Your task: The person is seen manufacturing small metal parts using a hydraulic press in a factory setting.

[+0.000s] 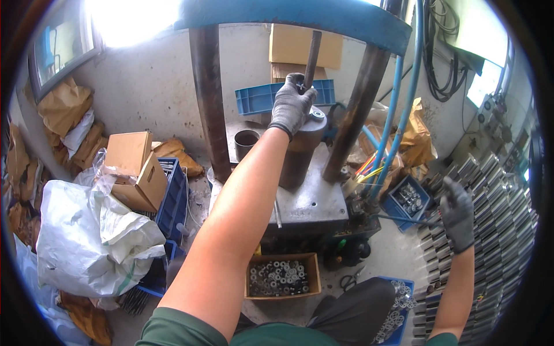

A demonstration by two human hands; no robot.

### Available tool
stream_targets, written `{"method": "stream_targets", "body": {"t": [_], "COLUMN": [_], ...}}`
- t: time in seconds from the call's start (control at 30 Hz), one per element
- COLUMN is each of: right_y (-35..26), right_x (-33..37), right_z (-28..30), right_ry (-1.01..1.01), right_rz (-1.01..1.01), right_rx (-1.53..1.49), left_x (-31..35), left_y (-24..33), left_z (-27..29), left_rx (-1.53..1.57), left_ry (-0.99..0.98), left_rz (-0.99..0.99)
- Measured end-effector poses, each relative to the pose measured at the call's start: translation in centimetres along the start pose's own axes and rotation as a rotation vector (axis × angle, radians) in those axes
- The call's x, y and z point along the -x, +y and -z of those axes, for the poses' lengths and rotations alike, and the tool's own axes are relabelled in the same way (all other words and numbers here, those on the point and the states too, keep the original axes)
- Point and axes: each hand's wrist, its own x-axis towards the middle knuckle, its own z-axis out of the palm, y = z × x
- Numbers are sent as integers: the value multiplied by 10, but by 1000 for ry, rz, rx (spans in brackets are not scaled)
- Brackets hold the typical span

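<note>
My left hand point(293, 106), in a grey knit glove, reaches up to the press. Its fingers close on a small dark metal part point(301, 87) by the lower end of the upright steel rod point(313, 56). Under this hand stands a thick metal cylinder point(301, 155) with a ring-shaped part point(317, 114) on its top. My right hand point(457, 216), in a dark grey glove, is out to the right with fingers apart, beside the end of a blue lever point(407, 219). Whether its palm touches the lever I cannot tell.
The blue press frame point(294, 16) stands on dark posts. A short tube point(246, 143) sits on its base. A carton of small rings point(283, 295) lies below. Stacked metal tubes point(490, 230) fill the right. A white sack point(86, 242) and open cardboard box point(138, 179) stand left.
</note>
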Motion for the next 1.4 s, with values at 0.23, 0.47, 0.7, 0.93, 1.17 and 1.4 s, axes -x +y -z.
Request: {"method": "stream_targets", "body": {"t": [0.23,0.47,0.7,0.93,1.17,1.4], "right_y": [-31,-56,-52,-50,-64,-58], "right_x": [150,144,113,149,131,119], "right_z": [42,33,40,36,42,47], "right_ry": [-676,-791,-648,-960,-1023,-760], "right_rz": [-47,-137,-59,-126,-225,-224], "right_rx": [-121,-89,-157,-75,-63,-137], "left_x": [-8,-3,0,-12,-7,-10], "left_y": [-6,-3,4,-11,-10,-10], "left_z": [-5,1,3,6,4,4], "left_rx": [261,380,420,505,392,409], "left_ry": [129,-2,-32,-92,-82,-92], "left_rz": [-68,29,95,69,51,62]}}
